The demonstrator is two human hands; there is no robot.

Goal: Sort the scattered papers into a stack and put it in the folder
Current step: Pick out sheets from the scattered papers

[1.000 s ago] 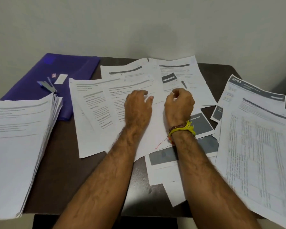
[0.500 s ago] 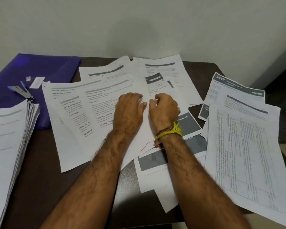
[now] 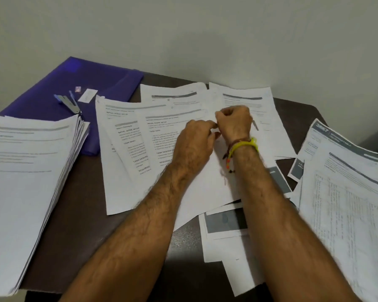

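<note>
The loose white printed sheets point(image 3: 162, 149) lie fanned and overlapping across the middle of the dark brown table point(image 3: 79, 205), and both hands sit right on top of them, close together near the far edge of the spread. The left hand point(image 3: 194, 144) rests knuckles-up on the topmost sheet with its fingers curled inward, the fingertips point(image 3: 212, 125) meeting the paper beside the other hand; whether they actually pinch an edge I cannot tell, since the motion blurs them. The right hand point(image 3: 234, 123), just beyond and touching the left, is balled into a loose fist over the paper, and its thumb side seems to nip a sheet's edge, though that too is unclear. A yellow band point(image 3: 243, 147) with a thread bracelet circles the right wrist.

To the left, well apart from the hands, a thick squared stack of white papers point(image 3: 28, 182) sits at the table's near-left corner. Behind it lies the flat purple plastic folder point(image 3: 96, 83), with a small metal clip point(image 3: 69, 103) and a white label on it. More printed sheets with dark grey headers point(image 3: 345, 192) are strewn on the right side.
</note>
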